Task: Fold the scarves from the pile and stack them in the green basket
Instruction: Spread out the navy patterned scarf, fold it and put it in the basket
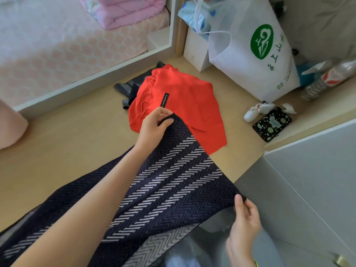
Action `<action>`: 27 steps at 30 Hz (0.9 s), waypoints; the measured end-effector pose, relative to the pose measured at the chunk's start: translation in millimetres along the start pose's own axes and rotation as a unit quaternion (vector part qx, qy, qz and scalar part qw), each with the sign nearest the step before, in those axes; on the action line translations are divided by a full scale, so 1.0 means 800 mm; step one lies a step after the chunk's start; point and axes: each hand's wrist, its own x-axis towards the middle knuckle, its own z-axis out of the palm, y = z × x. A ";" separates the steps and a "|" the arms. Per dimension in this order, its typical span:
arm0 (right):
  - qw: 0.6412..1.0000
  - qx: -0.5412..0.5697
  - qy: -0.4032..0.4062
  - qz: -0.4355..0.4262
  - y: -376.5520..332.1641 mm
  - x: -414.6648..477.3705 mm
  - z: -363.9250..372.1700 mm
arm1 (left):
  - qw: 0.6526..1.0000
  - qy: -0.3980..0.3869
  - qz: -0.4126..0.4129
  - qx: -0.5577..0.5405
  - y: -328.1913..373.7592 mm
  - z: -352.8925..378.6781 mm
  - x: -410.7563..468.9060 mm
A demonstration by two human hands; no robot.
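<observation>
A dark navy scarf (173, 180) with pale herringbone stripes is stretched across the tan surface from lower left to centre. My left hand (154, 126) pinches its far corner, right beside the red scarf. My right hand (244, 226) pinches the near corner at the lower right, holding the end edge taut between both hands. A crumpled red scarf (183, 101) with a black label lies behind, on top of a grey-and-black striped scarf (133, 83). No green basket is in view.
A white paper bag (256, 45) with a green logo stands at the back right, a plastic bottle (327, 78) beside it. A black phone (271, 124) and a small white tube (256, 111) lie at right. A grey panel (308, 180) fills the lower right.
</observation>
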 end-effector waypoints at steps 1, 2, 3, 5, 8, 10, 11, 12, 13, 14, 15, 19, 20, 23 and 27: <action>1.000 -0.007 -0.006 -0.017 -0.005 0.006 0.002 | 1.000 0.003 0.001 0.012 -0.003 0.001 0.003; 0.999 -0.015 -0.015 -0.026 -0.008 0.014 0.004 | 1.000 0.005 -0.002 0.025 -0.007 0.003 0.004; 0.999 -0.028 -0.026 -0.028 -0.011 0.023 0.007 | 0.999 0.005 -0.003 0.052 -0.011 0.005 0.004; 0.996 -0.063 -0.056 0.002 -0.008 0.039 0.012 | 0.992 0.005 0.012 0.126 -0.020 0.007 -0.003; 0.989 -0.124 -0.079 -0.005 0.008 0.042 0.015 | 0.975 0.061 0.063 0.206 -0.030 0.001 -0.030; 0.977 -0.181 -0.084 -0.076 0.020 0.027 0.012 | 0.977 0.082 0.055 0.191 -0.033 -0.010 -0.065; 0.970 -0.190 -0.103 -0.114 0.024 0.015 0.009 | 0.978 0.086 0.048 0.182 -0.036 -0.017 -0.088; 0.960 -0.195 -0.139 -0.147 0.028 0.001 0.007 | 0.980 0.088 0.038 0.176 -0.040 -0.023 -0.115; 0.942 -0.208 -0.186 -0.185 0.033 -0.013 0.006 | 0.981 0.081 0.027 0.176 -0.044 -0.029 -0.145; 0.912 -0.233 -0.244 -0.231 0.039 -0.027 0.004 | 0.981 0.062 0.025 0.184 -0.052 -0.036 -0.177; 0.866 -0.270 -0.309 -0.286 0.046 -0.039 0.004 | 0.979 0.035 0.030 0.201 -0.061 -0.042 -0.211; 0.636 -0.414 -0.459 -0.462 0.087 -0.061 0.002 | 0.955 -0.050 0.047 0.290 -0.117 -0.070 -0.333; 0.623 -0.428 -0.457 -0.469 0.092 -0.064 0.005 | 0.947 -0.060 0.046 0.312 -0.129 -0.078 -0.354; 0.630 -0.425 -0.442 -0.477 0.096 -0.066 0.017 | 0.938 -0.009 0.033 0.345 -0.150 -0.098 -0.386; 0.614 -0.416 -0.434 -0.512 0.085 -0.061 0.032 | 0.924 -0.011 0.033 0.381 -0.155 -0.109 -0.395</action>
